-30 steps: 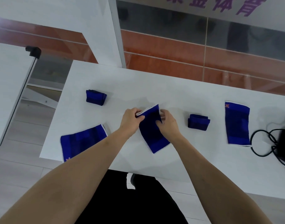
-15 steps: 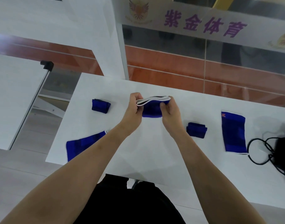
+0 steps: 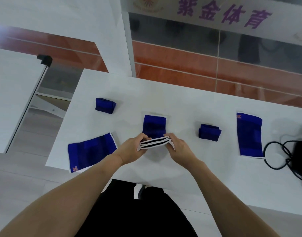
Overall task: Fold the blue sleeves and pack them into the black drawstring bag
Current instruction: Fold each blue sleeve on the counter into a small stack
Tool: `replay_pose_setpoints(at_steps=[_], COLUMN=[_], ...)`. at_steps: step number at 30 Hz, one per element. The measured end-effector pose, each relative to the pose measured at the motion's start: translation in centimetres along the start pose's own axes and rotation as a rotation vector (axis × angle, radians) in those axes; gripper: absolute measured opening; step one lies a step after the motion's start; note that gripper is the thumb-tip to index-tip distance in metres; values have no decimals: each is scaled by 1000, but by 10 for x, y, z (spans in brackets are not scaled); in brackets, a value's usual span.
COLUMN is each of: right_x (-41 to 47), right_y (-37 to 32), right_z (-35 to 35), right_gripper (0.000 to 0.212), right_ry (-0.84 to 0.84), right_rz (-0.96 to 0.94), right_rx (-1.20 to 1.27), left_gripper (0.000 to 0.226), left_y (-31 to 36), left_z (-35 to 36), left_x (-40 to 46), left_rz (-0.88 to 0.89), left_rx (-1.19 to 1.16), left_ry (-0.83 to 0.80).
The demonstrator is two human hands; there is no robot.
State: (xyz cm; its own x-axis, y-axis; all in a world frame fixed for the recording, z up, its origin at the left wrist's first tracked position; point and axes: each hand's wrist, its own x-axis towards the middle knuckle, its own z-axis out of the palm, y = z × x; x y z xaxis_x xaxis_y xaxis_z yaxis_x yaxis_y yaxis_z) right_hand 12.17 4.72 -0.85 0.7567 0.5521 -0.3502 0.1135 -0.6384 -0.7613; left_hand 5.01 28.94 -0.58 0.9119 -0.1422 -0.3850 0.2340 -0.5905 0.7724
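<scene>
At frame centre, my left hand (image 3: pixel 132 147) and right hand (image 3: pixel 176 147) each grip an end of the blue sleeve (image 3: pixel 154 128), white edges bunched toward me, its far end flat on the tabletop (image 3: pixel 181 103). The black bag (image 3: pixel 301 153) sits at the right edge.

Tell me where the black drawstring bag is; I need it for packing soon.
In the head view, the black drawstring bag lies at the table's far right edge, cords looped beside the flat sleeve.

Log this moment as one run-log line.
step: folding | both hands: left hand, right hand grip middle sleeve | folded: two | flat: two | bag: unpacked
</scene>
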Motion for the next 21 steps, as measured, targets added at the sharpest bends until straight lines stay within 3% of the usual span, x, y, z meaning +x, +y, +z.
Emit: replay_pose_setpoints(at_steps=[2,6,12,17,21], right_x=[2,17,46,60,60], right_y=[-2,-4,-5,-4,-2], right_z=[1,4,9,8,10], right_gripper=[5,5,10,13,15], right_ry=[22,103,175,212,262], right_rz=[33,125,284,408,439], right_rx=[45,95,68,159,205], left_gripper=[26,38,26,36,42], left_y=[-1,-1,2,8,13], left_z=[2,4,4,6,11], left_x=[2,14,40,47,53], left_rz=[-55,-154,-343,-389,-378], left_rx=[-9,-98,-227,-300,-227], left_ry=[18,98,177,208,234])
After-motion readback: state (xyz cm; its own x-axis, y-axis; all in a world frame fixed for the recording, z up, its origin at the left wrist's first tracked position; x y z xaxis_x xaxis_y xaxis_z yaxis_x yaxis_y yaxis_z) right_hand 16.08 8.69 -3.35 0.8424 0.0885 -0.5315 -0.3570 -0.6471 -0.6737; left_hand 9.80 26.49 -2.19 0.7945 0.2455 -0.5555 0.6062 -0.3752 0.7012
